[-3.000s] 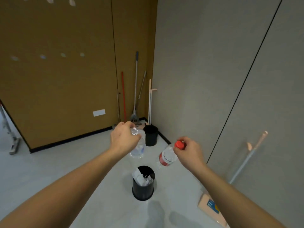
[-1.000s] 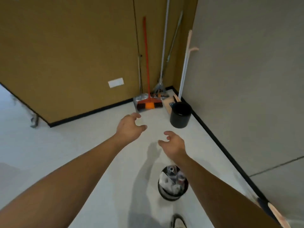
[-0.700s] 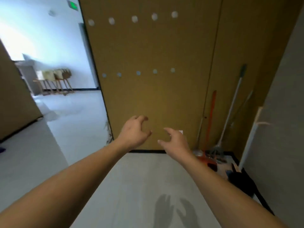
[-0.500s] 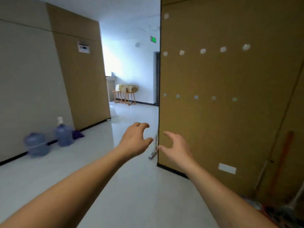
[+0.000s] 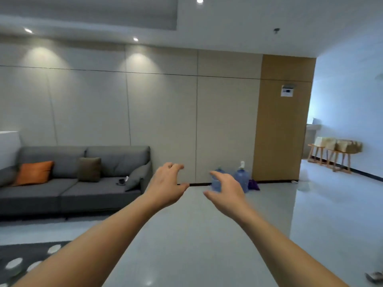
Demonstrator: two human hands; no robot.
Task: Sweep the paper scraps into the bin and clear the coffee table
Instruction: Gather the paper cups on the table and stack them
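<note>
Both hands were empty. My left hand hung in the air with its fingers loosely curled and spread and the thumb out to the side, touching nothing. My right hand was held the same way just beside it, palm turned inward with the fingers relaxed and apart, and it too touched nothing.

Beyond them lay bare pale floor. To the left stood a grey sofa with an orange cushion, and a dotted rug showed at the lower left. Blue water jugs stood against the far wall, partly hidden behind my right hand.

I could see neither the coffee table, the scraps nor the bin in this view; the table was perhaps near the rug, but I couldn't tell.

I judged paper scraps would be light, limp and easily scattered, so better gathered by a flat sweeping palm than pinched singly. Anything else on the table I'd take hold of by its middle.
</note>
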